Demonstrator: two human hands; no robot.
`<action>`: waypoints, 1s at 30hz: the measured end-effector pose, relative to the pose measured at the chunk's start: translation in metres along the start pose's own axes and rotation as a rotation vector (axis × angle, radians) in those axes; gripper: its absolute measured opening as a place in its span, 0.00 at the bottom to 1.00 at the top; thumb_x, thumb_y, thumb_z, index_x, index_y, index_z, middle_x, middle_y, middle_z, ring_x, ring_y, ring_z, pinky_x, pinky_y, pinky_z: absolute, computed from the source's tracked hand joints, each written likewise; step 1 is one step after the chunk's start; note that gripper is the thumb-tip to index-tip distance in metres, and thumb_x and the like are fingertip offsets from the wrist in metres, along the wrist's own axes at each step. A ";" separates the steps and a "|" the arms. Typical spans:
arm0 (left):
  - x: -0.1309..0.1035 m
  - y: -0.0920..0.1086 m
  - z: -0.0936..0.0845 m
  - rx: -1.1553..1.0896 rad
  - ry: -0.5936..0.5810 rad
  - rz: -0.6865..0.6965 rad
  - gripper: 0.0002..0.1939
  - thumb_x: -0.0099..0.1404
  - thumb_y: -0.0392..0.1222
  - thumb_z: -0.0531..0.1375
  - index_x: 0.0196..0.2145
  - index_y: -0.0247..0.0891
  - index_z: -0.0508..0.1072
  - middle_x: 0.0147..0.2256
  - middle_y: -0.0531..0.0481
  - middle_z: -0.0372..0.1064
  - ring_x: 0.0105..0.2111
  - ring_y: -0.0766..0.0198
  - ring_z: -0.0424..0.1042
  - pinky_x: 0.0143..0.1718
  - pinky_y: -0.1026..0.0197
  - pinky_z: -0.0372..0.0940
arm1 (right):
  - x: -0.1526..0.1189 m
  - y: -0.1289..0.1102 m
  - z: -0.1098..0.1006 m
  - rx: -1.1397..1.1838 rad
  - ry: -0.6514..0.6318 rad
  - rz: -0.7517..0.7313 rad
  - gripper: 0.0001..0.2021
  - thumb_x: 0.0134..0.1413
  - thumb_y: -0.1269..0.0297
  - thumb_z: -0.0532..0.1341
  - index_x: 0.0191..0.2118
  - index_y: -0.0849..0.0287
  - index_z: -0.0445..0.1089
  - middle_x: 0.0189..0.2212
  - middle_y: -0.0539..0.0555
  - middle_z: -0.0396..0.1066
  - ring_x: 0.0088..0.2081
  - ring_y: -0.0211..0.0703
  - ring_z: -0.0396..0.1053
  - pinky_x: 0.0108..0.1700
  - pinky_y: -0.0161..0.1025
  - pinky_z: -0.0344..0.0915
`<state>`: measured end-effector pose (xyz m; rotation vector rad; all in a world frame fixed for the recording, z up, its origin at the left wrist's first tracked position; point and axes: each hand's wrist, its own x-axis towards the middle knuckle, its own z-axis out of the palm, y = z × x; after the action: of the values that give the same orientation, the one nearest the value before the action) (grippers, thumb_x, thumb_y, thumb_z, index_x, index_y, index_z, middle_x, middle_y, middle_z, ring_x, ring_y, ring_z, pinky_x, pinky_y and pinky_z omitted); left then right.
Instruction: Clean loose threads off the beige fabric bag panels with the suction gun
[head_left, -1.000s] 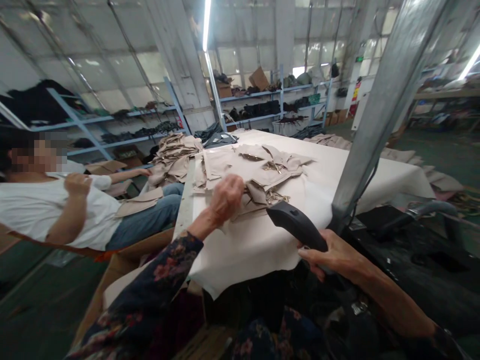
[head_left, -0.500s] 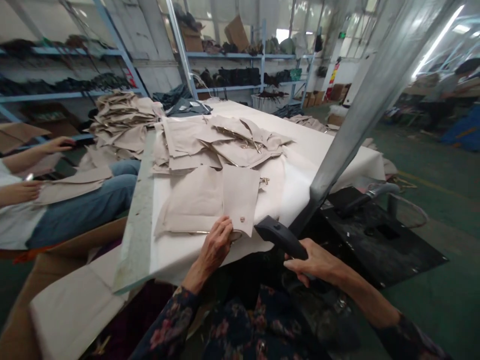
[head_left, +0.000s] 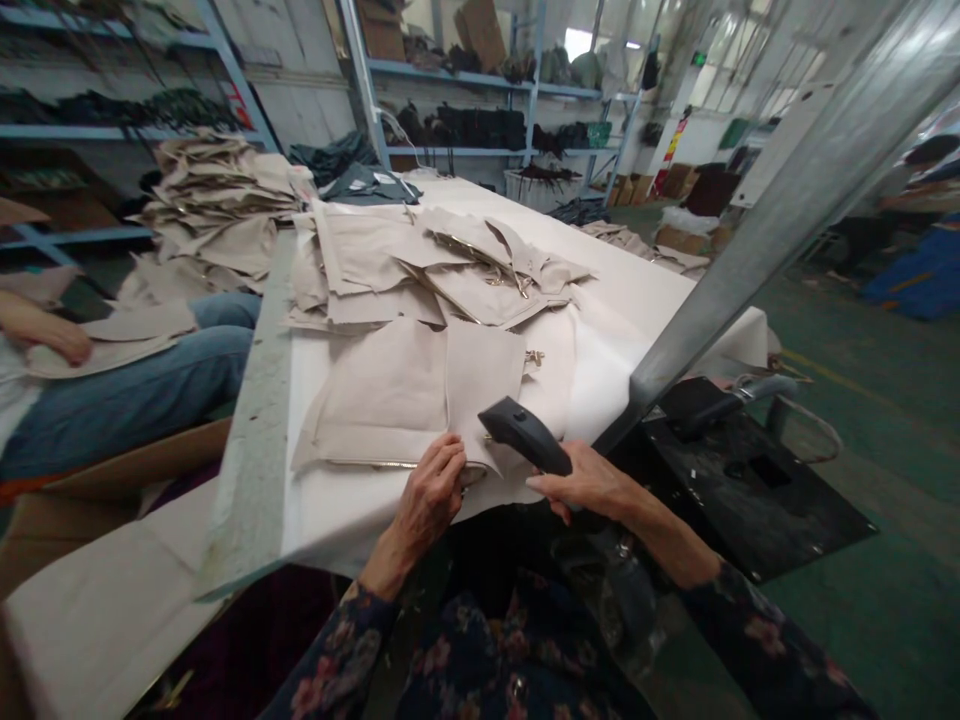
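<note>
My left hand [head_left: 433,492] pinches the lower edge of a beige fabric piece [head_left: 382,395], beside a metal zipper [head_left: 367,464] along that edge. The piece lies flat near the front of the white-covered table [head_left: 600,370]. My right hand [head_left: 585,482] is wrapped round a black handheld tool [head_left: 525,432]. The tool's head is over the right part of the fabric, just right of my left hand, and hides the small metal fitting there. Whether the tool touches the fabric cannot be made out.
More beige pieces with zippers [head_left: 465,265] lie behind on the table. A tall beige stack [head_left: 217,185] stands at the back left. At the left, another person's hand [head_left: 56,330] rests on fabric. A metal post [head_left: 750,230] slants up at the right, beside a black board [head_left: 757,480].
My right hand has moved the black tool left, over the fabric's metal fitting. My left hand keeps its hold. The camera view has shifted slightly, and the other person's upper hand is no longer visible.
</note>
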<state>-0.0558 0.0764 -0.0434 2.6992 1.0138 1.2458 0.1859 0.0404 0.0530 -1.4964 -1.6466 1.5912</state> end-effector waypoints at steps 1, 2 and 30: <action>0.000 0.000 0.000 -0.001 0.003 -0.002 0.17 0.61 0.22 0.50 0.44 0.36 0.66 0.41 0.40 0.68 0.51 0.51 0.65 0.51 0.46 0.67 | 0.001 -0.003 -0.004 0.008 0.032 -0.004 0.14 0.49 0.55 0.62 0.29 0.61 0.64 0.14 0.46 0.64 0.16 0.34 0.62 0.19 0.30 0.61; 0.000 0.000 0.000 -0.004 0.006 -0.005 0.17 0.61 0.22 0.50 0.44 0.36 0.67 0.41 0.40 0.68 0.51 0.51 0.65 0.51 0.46 0.67 | 0.000 -0.005 -0.008 0.016 0.060 -0.002 0.14 0.49 0.54 0.62 0.30 0.61 0.64 0.14 0.46 0.64 0.16 0.34 0.62 0.20 0.30 0.61; 0.006 0.007 0.000 0.001 0.011 -0.046 0.14 0.60 0.23 0.49 0.33 0.37 0.69 0.35 0.43 0.68 0.48 0.53 0.67 0.52 0.47 0.66 | 0.027 -0.027 -0.005 -0.268 -0.015 0.073 0.17 0.49 0.53 0.61 0.20 0.61 0.62 0.13 0.50 0.64 0.15 0.36 0.62 0.18 0.32 0.58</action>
<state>-0.0492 0.0742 -0.0381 2.6564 1.0717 1.2548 0.1704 0.0722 0.0678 -1.6958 -1.8948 1.4656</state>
